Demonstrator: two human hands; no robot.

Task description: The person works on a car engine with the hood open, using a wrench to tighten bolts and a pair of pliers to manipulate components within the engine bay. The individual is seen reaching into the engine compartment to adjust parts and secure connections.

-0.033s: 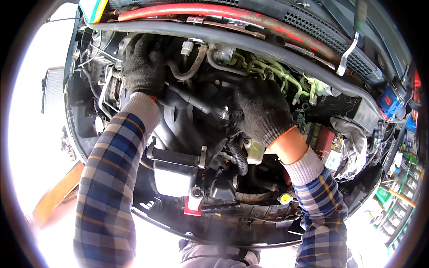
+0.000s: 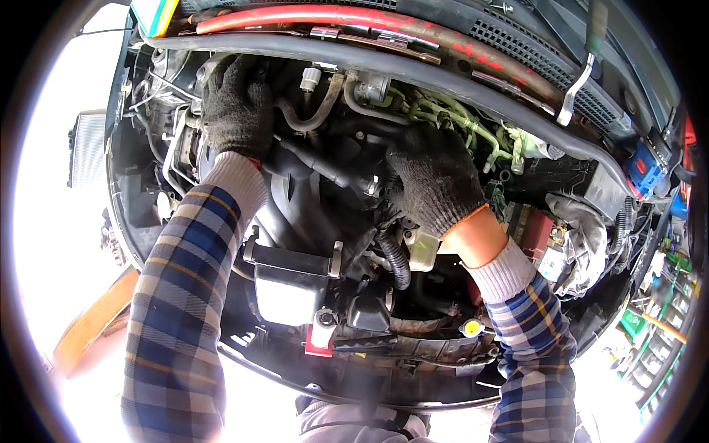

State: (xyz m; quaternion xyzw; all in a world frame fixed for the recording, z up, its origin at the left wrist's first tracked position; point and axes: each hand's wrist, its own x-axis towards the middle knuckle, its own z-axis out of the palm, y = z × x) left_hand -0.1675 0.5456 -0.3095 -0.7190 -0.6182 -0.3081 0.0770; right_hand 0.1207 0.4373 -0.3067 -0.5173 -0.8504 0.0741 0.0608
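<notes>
A black plastic intake manifold [image 2: 306, 207] with curved runners sits in the middle of the engine bay. My left hand [image 2: 238, 107], in a dark knitted glove, curls its fingers over the manifold's far left end; the fingertips are hidden behind it. At the manifold's right end, my gloved right hand [image 2: 436, 181] bends round the black plastic, its fingertips out of sight beneath. Between the hands run a black hose [image 2: 314, 161] and a curved brown-grey hose [image 2: 317, 114]. Just below the right hand are a ribbed black tube [image 2: 395, 258] and a pale plastic reservoir [image 2: 422, 249].
Along the far edge lie a long red bar [image 2: 317, 15] and several metal tools. A ratchet-like tool [image 2: 580, 85] rests at the far right, beside a blue tool [image 2: 647, 168]. Greenish wiring [image 2: 473, 129], a black box [image 2: 288, 269] and a yellow cap [image 2: 471, 328] surround the hands.
My right hand has shifted very slightly, with its forearm. My left hand and the engine parts look the same.
</notes>
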